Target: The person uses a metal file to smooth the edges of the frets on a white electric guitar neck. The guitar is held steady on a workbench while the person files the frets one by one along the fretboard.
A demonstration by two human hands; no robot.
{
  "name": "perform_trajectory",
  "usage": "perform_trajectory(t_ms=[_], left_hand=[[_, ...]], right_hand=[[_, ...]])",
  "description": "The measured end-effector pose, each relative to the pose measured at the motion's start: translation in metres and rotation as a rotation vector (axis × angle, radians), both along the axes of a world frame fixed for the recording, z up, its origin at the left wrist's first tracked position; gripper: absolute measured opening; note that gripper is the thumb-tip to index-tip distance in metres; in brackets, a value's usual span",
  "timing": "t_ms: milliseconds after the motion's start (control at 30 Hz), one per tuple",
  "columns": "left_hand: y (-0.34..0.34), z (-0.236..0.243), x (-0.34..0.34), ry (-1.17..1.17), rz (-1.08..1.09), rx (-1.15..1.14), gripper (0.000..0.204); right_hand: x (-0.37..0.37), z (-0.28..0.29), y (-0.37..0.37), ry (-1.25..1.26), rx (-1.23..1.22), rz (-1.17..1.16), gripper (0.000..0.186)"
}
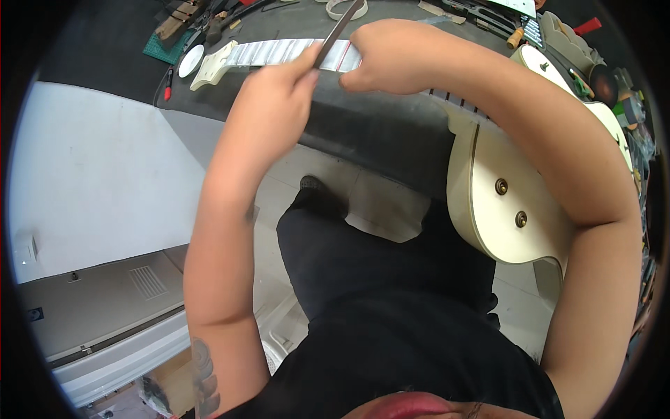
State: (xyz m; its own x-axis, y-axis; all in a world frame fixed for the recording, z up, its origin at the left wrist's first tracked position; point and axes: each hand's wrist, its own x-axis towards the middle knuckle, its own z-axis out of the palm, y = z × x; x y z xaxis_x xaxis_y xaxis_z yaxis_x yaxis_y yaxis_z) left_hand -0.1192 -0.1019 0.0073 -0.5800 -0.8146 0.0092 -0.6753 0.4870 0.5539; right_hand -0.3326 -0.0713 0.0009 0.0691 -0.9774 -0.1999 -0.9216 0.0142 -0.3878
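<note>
A cream electric guitar (499,227) lies across the dark bench. Its neck (262,54) points left, with pale, silvery strips between the frets, and ends in a cream headstock (209,68). My left hand (283,94) is closed around the lower end of a thin, dark, flat metal tool like a file (336,36), which slants up over the neck. Just right of it, my right hand (384,59) straddles the neck, thumb on the near side and knuckles on the far side. Its fingertips are hidden. Two knobs (501,186) show on the guitar body.
Left of the headstock are a small white dish (190,61) and a red-and-black marker (168,84). A tape roll (347,8) sits at the bench's far edge. Tools crowd the back and right side. A white panel (105,174) stands at the left.
</note>
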Motion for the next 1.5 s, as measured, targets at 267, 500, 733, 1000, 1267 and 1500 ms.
perform_trajectory(t_ms=[267, 500, 733, 1000, 1267, 1500], left_hand=[[0.096, -0.033, 0.115, 0.052, 0.039, 0.054, 0.053], [0.015, -0.025, 0.042, 0.099, -0.128, -0.180, 0.050], [0.040, -0.025, 0.059, 0.079, -0.064, -0.060, 0.052], [0.059, -0.015, 0.068, 0.061, 0.011, 0.028, 0.051], [0.047, -0.019, 0.062, 0.037, -0.028, -0.019, 0.049], [0.080, -0.020, 0.086, 0.120, 0.050, 0.065, 0.053]], right_hand=[[-0.007, -0.007, 0.006, 0.059, -0.083, -0.038, 0.048], [-0.001, -0.004, 0.001, 0.066, -0.101, 0.018, 0.051], [-0.008, 0.000, 0.005, 0.037, -0.035, -0.026, 0.052], [-0.006, -0.004, 0.004, 0.054, -0.083, -0.004, 0.054], [-0.007, -0.003, 0.006, 0.049, -0.048, -0.011, 0.053], [-0.003, 0.008, 0.008, 0.048, 0.028, -0.035, 0.053]])
